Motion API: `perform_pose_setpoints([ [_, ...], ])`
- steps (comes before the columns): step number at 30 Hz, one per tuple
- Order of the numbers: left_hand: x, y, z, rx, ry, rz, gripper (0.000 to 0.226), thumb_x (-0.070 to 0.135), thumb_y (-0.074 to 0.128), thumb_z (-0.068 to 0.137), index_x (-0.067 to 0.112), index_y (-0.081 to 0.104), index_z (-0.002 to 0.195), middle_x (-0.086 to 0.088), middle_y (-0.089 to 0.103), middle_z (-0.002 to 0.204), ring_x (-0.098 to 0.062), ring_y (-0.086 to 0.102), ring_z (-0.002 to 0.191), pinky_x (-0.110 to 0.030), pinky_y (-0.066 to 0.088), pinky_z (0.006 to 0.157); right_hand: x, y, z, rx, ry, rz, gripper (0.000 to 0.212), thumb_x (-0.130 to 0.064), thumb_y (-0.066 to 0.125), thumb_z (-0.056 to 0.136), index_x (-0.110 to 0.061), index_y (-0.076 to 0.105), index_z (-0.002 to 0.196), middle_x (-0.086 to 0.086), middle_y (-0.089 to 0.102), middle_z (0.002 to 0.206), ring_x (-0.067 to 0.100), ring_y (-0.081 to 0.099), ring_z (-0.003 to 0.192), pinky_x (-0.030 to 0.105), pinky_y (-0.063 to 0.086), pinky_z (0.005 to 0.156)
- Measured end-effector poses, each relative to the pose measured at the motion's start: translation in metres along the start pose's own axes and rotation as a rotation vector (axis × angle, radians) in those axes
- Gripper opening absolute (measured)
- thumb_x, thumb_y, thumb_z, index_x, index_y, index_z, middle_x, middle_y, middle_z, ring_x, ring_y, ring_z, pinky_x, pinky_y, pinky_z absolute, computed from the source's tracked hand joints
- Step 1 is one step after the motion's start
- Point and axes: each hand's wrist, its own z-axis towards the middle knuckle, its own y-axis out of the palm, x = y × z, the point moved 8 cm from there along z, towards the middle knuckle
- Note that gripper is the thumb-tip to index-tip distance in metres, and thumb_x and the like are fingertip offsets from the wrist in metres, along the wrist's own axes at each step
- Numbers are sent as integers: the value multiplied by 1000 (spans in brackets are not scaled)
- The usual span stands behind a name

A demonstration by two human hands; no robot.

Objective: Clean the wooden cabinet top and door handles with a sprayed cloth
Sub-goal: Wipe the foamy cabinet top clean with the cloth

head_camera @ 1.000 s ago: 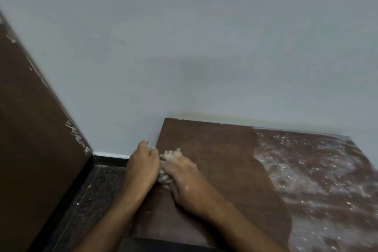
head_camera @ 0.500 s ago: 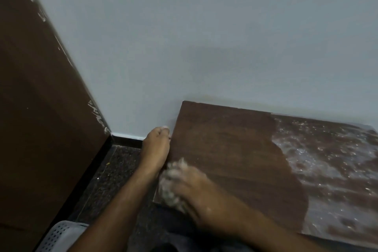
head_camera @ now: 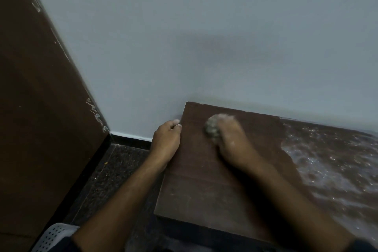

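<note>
The dark brown wooden cabinet top [head_camera: 196, 182] fills the lower middle, against a pale wall. My right hand [head_camera: 230, 139] presses a crumpled greyish cloth [head_camera: 212, 127] onto the top near its back left corner, fingers closed over it. My left hand [head_camera: 166, 137] rests on the cabinet's left edge, fingers curled around that edge. The right part of the top [head_camera: 331, 161] is covered by a shiny film or a wet sheen with white specks. No door handles are in view.
A tall dark brown door or panel [head_camera: 36, 108] with chipped paint stands at the left. Dark speckled floor [head_camera: 108, 178] runs between it and the cabinet. A white perforated basket [head_camera: 53, 237] shows at the bottom left corner.
My right hand slid the cloth from the front left edge of the top toward the back, near the wall. My left hand stayed on the left edge.
</note>
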Motion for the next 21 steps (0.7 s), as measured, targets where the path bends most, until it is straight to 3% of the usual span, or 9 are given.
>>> perform_pose_setpoints([
  [3, 4, 2, 6, 30, 36, 3, 33, 32, 47, 98, 18, 68, 118, 3, 68, 121, -16, 62, 109, -39, 49, 98, -41, 22, -18, -187, -254, 38, 38, -23, 53, 98, -14, 56, 135, 4, 54, 140, 18, 45, 133, 33, 27, 120],
  [5, 5, 3, 7, 48, 37, -2, 35, 36, 44, 98, 14, 71, 100, -2, 73, 103, -21, 66, 95, -45, 54, 89, -15, 16, 8, -160, -212, 6, 35, -24, 48, 99, -10, 59, 130, 9, 58, 132, 25, 52, 123, 35, 34, 114],
  [8, 4, 0, 6, 82, 44, -13, 43, 39, 42, 98, 5, 66, 92, -11, 71, 92, -28, 66, 88, -51, 54, 83, 23, 16, 50, -84, 51, -75, 40, -25, 50, 99, -9, 54, 136, 14, 55, 133, 33, 50, 121, 36, 33, 108],
  [10, 0, -4, 8, 100, 39, -31, 42, 41, 42, 97, 7, 66, 92, -10, 70, 90, -29, 66, 86, -52, 53, 81, -2, 42, 59, -171, 3, -101, 44, -26, 54, 98, -15, 48, 140, 10, 50, 140, 31, 45, 128, 41, 34, 112],
  [13, -8, -6, 12, 107, 5, -89, 38, 49, 41, 89, 21, 67, 91, -1, 71, 90, -24, 67, 87, -50, 54, 83, -24, 63, 69, -244, -210, -79, 39, -26, 55, 97, -9, 54, 132, 12, 57, 131, 30, 52, 120, 41, 39, 108],
  [16, -12, -9, 10, 111, -6, -139, 35, 46, 43, 91, 21, 68, 95, -1, 72, 91, -22, 68, 86, -44, 56, 83, -6, 49, 98, -194, -79, -105, 45, -22, 50, 93, -4, 53, 135, 18, 56, 132, 37, 51, 120, 42, 35, 110],
  [18, -13, -11, 7, 104, -5, -177, 28, 35, 44, 99, 18, 66, 102, -1, 70, 92, -19, 68, 82, -35, 55, 74, 0, 52, 97, -174, -10, -91, 49, -26, 44, 93, -7, 51, 138, 17, 53, 136, 38, 47, 125, 48, 34, 113],
  [21, -17, -11, 6, 62, -34, -211, 26, 31, 43, 101, 21, 66, 93, -3, 70, 93, -19, 67, 80, -34, 54, 71, -35, 57, 57, -212, -106, 12, 45, -37, 37, 94, -16, 54, 130, 7, 55, 130, 29, 49, 122, 50, 36, 110],
])
